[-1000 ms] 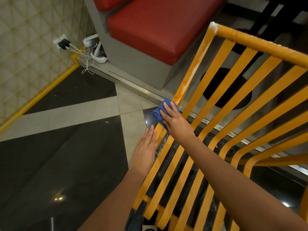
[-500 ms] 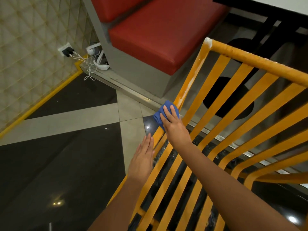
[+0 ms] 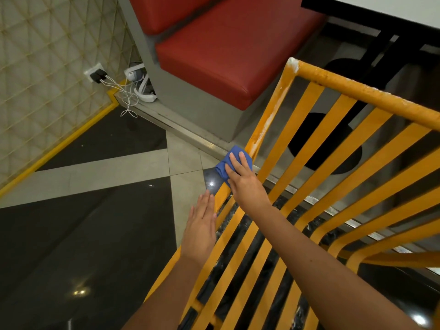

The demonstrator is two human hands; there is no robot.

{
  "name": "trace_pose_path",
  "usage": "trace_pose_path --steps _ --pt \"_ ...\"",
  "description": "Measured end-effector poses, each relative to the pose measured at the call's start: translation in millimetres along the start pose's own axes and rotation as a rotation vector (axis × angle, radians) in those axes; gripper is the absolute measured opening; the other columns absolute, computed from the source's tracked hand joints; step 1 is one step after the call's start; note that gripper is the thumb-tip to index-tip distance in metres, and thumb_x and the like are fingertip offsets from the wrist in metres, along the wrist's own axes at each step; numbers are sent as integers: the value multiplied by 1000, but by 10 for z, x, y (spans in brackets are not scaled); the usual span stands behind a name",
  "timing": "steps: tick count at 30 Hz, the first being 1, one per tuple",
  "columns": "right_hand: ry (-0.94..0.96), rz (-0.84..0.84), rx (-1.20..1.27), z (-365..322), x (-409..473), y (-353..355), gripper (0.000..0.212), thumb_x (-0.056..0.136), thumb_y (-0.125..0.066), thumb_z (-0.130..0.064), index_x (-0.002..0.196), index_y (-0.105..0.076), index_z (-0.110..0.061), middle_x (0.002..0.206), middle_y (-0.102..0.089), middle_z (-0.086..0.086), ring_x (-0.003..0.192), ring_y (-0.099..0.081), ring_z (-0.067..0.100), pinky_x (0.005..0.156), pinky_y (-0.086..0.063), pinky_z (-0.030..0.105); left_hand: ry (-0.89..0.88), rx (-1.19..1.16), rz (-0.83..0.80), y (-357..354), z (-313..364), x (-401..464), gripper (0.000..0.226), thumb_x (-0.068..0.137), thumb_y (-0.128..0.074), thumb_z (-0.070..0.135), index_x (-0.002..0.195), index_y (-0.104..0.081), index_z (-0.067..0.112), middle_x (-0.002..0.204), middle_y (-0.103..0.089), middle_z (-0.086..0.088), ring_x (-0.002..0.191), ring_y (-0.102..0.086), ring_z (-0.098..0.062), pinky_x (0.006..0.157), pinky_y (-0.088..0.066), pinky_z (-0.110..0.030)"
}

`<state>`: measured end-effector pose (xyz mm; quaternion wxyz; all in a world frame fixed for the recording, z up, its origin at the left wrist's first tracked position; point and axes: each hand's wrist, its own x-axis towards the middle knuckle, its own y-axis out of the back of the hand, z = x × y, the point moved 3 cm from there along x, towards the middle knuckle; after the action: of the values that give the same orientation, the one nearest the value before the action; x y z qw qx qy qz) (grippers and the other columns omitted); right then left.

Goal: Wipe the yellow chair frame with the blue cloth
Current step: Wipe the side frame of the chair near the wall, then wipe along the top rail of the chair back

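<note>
The yellow chair frame (image 3: 333, 148) of slatted metal fills the right half of the head view, with white scuffs along its left post and top rail. My right hand (image 3: 242, 179) presses the folded blue cloth (image 3: 225, 166) against the left post, partway down it. Most of the cloth is covered by my fingers. My left hand (image 3: 201, 225) lies flat with fingers together against the outer left edge of the frame, just below the cloth, and holds nothing.
A red cushioned bench (image 3: 228, 48) on a grey base stands behind the chair. A wall socket (image 3: 95, 73) with white cables and a white device (image 3: 140, 84) lie in the corner. A black table leg and round base (image 3: 333, 148) show through the slats.
The view has tilted up a little, so the chair's top rail sits lower in frame. Both hands stay in nearly the same spots on the left post; the cloth has shifted only slightly.
</note>
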<state>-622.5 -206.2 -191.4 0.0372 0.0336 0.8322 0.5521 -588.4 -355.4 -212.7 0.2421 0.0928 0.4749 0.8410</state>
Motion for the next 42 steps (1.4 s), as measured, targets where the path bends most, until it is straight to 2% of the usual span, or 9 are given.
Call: trace_pose_path --steps 3,6,10,16,19,22,32,37,42 --pt "31 11 258 23 -24 167 43 96 -43 -4 139 -38 -7 154 -24 6 145 -5 19 117 -20 38 33 -191 113 60 261 228 47 100 -19 26 144 -6 23 154 -5 11 141 4 1 117 -4 -25" --pt "-43 8 509 102 -39 368 48 92 -40 8 138 -40 -5 149 -34 9 141 -21 19 108 -19 8 66 -423 166 61 572 545 46 101 -24 22 146 -16 19 153 -11 12 141 -5 0 109 -8 -6" --pt "-163 4 680 271 19 541 49 91 -33 10 136 -42 -9 140 -48 5 133 -39 14 91 -26 -7 172 -591 188 -90 673 759 45 101 -28 18 145 -20 15 154 -19 3 141 -15 -8 110 -17 -17" --pt "-170 11 602 383 -43 792 45 93 -37 1 135 -44 -15 130 -57 8 119 -53 24 97 -46 34 286 -460 280 -213 702 982 46 101 -30 23 146 -23 17 151 -27 1 136 -27 -10 94 -20 -6" --pt "-119 92 389 425 -129 954 41 93 -43 -3 131 -49 -15 123 -61 8 104 -59 22 87 -46 27 257 -231 292 -200 777 1047 50 99 -34 27 146 -22 14 149 -31 -2 135 -27 -17 104 -24 -18" --pt "-21 270 177 493 -175 1138 35 91 -51 -4 125 -55 -10 128 -58 7 120 -50 22 101 -40 30 216 -80 278 -208 810 1077 57 97 -36 33 145 -20 8 147 -33 -9 133 -30 -25 108 -28 -35" --pt "23 441 -297 716 -139 1395 52 91 -53 -8 140 -35 -3 154 -19 16 142 -6 31 113 -22 53 128 -97 199 -202 758 1163 67 94 -41 36 146 -11 5 150 -26 -12 135 -25 -27 113 -23 -41" --pt "-34 644 -322 680 105 1940 47 95 -46 -8 139 -35 0 150 -30 18 141 -20 35 113 -18 52 167 -53 200 -199 752 1173 66 94 -41 38 147 -12 9 151 -27 -8 137 -24 -27 112 -24 -44" --pt "-145 634 -323 778 192 1964 46 94 -49 -12 137 -38 2 141 -44 20 135 -35 37 112 -22 50 178 -87 217 -219 765 1184 64 94 -45 34 146 -16 9 148 -32 -9 133 -30 -26 108 -30 -39"
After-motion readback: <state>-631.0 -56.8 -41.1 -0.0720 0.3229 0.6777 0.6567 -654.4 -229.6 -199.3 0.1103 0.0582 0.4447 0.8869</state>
